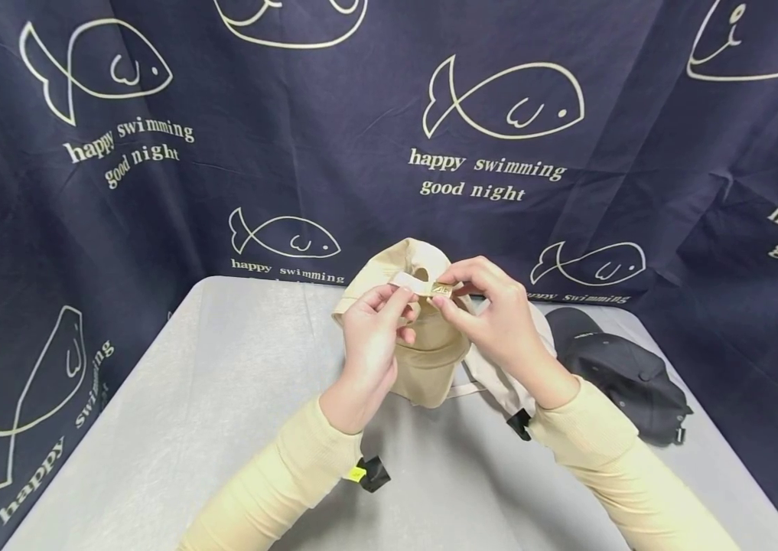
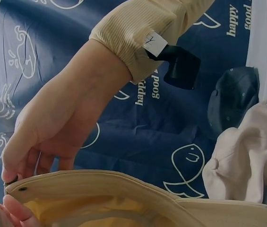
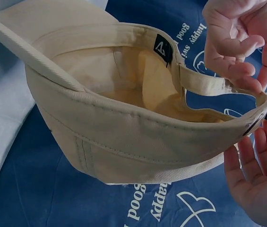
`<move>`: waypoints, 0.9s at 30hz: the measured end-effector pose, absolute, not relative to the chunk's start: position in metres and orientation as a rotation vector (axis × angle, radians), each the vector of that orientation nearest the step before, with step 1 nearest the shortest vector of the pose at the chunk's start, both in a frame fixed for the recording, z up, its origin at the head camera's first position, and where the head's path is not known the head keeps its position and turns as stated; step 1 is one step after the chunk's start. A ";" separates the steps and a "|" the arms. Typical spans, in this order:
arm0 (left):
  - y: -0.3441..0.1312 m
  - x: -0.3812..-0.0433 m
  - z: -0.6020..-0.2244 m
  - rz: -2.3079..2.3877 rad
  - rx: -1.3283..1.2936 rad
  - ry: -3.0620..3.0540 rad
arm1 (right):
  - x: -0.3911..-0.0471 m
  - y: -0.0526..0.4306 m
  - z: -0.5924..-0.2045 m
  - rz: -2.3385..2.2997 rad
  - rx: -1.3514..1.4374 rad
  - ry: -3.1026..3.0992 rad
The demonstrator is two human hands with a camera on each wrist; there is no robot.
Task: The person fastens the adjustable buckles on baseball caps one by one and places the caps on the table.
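1) Dark blue cloth point(image 1: 333, 153), printed with pale fish outlines and lettering, hangs behind the light grey worktop point(image 1: 244, 344)
2) Beige cap point(image 1: 430, 363) held up over the worktop's far side, bill hanging down; soft rounded crown, stitched seams, black label point(image 3: 163, 48) inside
3) My left hand point(image 1: 373, 333) pinches its fabric strap point(image 1: 409, 282); my right hand point(image 1: 499, 314) pinches it by the shiny gold-toned buckle point(image 1: 441, 288)
4) Near my right forearm lie a limp off-white cap point(image 1: 502, 383) and a black cap point(image 1: 619, 375)

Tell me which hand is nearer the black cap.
Right. The right hand pinches the strap on the side toward the black cap, without touching that cap; the left hand pinches the strap farther away.
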State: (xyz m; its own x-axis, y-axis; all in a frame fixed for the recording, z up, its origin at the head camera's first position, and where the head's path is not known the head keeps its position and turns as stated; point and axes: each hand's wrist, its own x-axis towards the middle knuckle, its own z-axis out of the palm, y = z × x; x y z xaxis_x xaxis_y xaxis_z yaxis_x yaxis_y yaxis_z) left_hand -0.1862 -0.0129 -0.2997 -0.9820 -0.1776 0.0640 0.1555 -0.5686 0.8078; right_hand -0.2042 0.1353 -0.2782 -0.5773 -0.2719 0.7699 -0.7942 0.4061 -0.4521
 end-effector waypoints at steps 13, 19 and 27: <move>-0.014 -0.185 -0.301 -2.668 0.012 -1.472 | -0.203 0.136 -0.278 1.094 0.955 -2.058; -0.013 -0.184 -0.302 -2.663 -0.005 -1.482 | -0.204 0.136 -0.278 1.100 0.966 -2.059; -0.014 -0.184 -0.303 -2.616 -0.060 -1.540 | -0.202 0.136 -0.278 1.100 0.993 -2.040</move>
